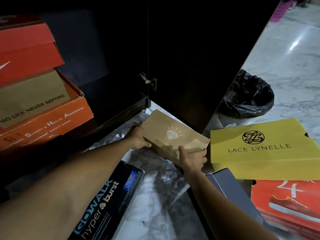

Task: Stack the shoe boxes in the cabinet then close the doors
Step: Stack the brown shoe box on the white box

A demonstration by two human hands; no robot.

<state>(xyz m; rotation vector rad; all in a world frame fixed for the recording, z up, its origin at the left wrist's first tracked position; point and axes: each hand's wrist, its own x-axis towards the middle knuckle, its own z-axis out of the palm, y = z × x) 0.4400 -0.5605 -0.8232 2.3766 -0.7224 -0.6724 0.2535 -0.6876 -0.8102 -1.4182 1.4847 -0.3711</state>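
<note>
- Bottom centre: black box (110,201), "GOwalk hyper burst" on the lid, lying on the marble floor (285,58) partly under the left forearm.
- Lower right: grey box (232,184) beside the right forearm. A red-orange box (285,205) with a shoe picture touches its right side.
- Centre: brown box (173,135), white diamond mark on the lid, tilted, just in front of the cabinet's base (121,110). Cannot tell if it rests on the floor or is lifted.
- Left hand (138,137) grips the brown box's left end, thumb along the near side.
- Right hand (190,158) grips its near right corner, thumb on top, fingers wrapped beneath.
- Right of centre: yellow box (259,149), "LACE LYNELLE", just beside the brown box, overlapping the red-orange box.
- Behind the yellow box: bin (249,97) lined with a black bag.
- Left edge, inside the cabinet: orange box (52,122) at the bottom, tan box (34,94) set into it, red box (26,49) on top.
- Upper centre: dark door (190,66) standing open, hinge (149,80) showing.
</note>
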